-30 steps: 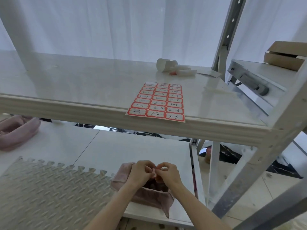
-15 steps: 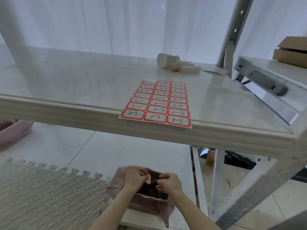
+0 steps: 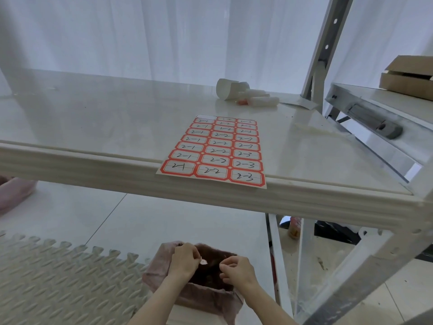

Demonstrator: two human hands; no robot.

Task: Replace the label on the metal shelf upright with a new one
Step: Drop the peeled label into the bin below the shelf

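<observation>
White curtains back a pale shelf board (image 3: 98, 118); at lower centre the left hand (image 3: 185, 261) pinches a small pinkish scrap (image 3: 203, 262), likely the old label, over a pink-lined bin (image 3: 206, 280), while the right hand (image 3: 236, 270) has fingers curled, holding nothing visible. Best to flick the sticky scrap off inside the bin, whose dark interior is unreadable. New labels wait on the red-bordered sheet (image 3: 213, 150) at centre, with the metal upright (image 3: 328, 43) at upper right.

A grey embossed foam mat (image 3: 58, 277) fills the lower left of the frame. At far right, cardboard boxes (image 3: 408, 77) sit on a metal tray (image 3: 375, 118). White curtains (image 3: 152, 36) span the top. Pink fabric (image 3: 14, 193) shows at the left edge.
</observation>
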